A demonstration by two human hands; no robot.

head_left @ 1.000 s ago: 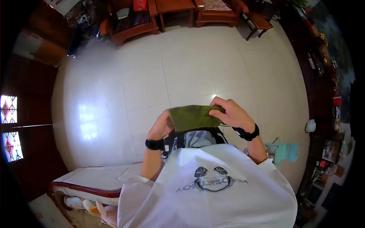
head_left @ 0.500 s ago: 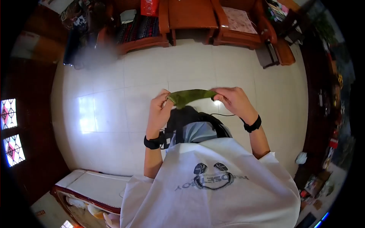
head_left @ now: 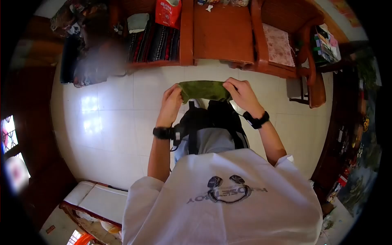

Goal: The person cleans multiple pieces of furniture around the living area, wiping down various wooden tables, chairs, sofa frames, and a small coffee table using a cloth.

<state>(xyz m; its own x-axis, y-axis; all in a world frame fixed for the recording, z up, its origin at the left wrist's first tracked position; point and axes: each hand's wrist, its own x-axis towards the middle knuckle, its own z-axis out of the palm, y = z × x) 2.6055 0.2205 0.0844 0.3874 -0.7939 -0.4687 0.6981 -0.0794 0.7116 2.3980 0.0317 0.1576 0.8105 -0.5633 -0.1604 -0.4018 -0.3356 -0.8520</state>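
Note:
An olive-green piece of cloth (head_left: 204, 90) is stretched between my two hands, held out in front of my body. My left hand (head_left: 171, 102) pinches its left end, with the fingers curled over the edge. At the opposite end, my right hand (head_left: 241, 93) grips the cloth near its upper corner. The cloth hangs as a broad band, a little darker along its lower side. Each wrist wears a black strap.
Across the tiled floor (head_left: 118, 122) stand a wooden table (head_left: 222, 32) and wooden chairs, one with a striped cover (head_left: 153, 44) and a red bag (head_left: 168, 14). A white-topped bench (head_left: 102, 197) is at the lower left. Shelves with assorted items line the right.
The cloth has gone from a narrow, drooping strip to a broader, flatter band. Both hands have moved up in view, and the furniture ahead appears nearer.

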